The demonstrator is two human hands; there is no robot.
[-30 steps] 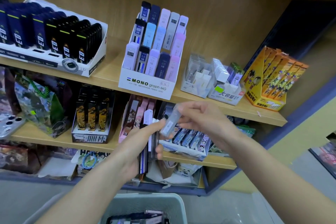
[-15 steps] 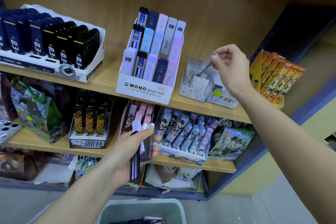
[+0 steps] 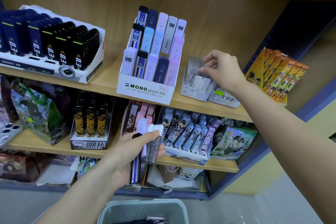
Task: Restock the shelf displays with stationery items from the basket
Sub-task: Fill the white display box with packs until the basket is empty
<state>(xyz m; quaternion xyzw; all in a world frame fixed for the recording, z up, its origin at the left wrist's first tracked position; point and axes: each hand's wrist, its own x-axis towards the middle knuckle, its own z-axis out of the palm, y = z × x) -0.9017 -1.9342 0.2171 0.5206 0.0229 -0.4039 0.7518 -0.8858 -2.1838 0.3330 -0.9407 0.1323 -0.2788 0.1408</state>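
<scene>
Mostly clear, white-capped slim lead cases bunched in left hand.

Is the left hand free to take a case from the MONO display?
Probably not: the left hand grips a bundle of lead cases, so its fingers are full. Nothing blocks the MONO display itself. The right hand pinches a clear case.

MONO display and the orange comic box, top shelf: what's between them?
Head view: a clear display box and a white box with a green sticker, side by side; the right hand pinches a clear case over the clear display box.
</scene>
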